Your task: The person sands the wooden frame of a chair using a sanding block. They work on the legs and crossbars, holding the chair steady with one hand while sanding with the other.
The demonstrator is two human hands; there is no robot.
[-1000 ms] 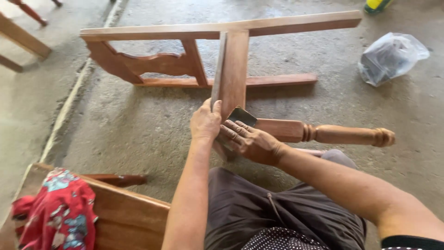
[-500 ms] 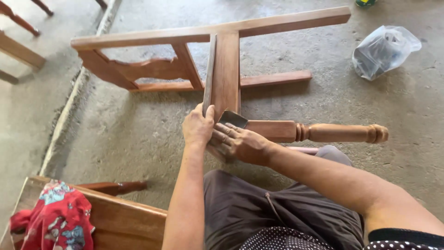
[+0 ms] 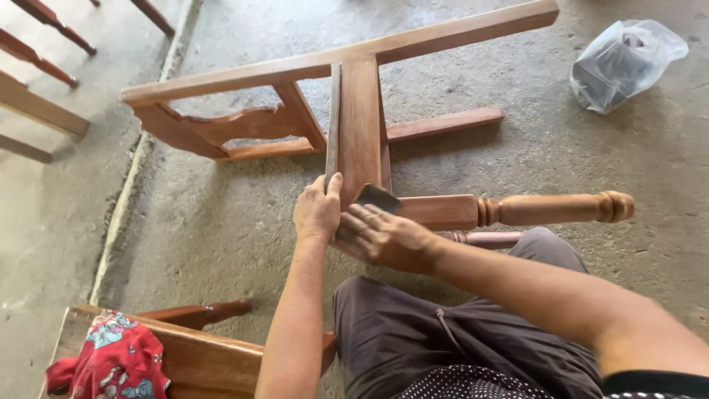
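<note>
Bare concrete floor is lying open to the left of the left hand. Straight ahead of both hands the wooden frame is blocking the way. To the right of the right hand the turned leg is barring passage; beyond it, a plastic bag is sitting on open floor. Behind the left hand, a wooden piece with red cloth is crowding in.

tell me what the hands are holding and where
The left hand grips the wooden frame at its upright board's near end; the right hand presses a dark sanding pad against it.
</note>
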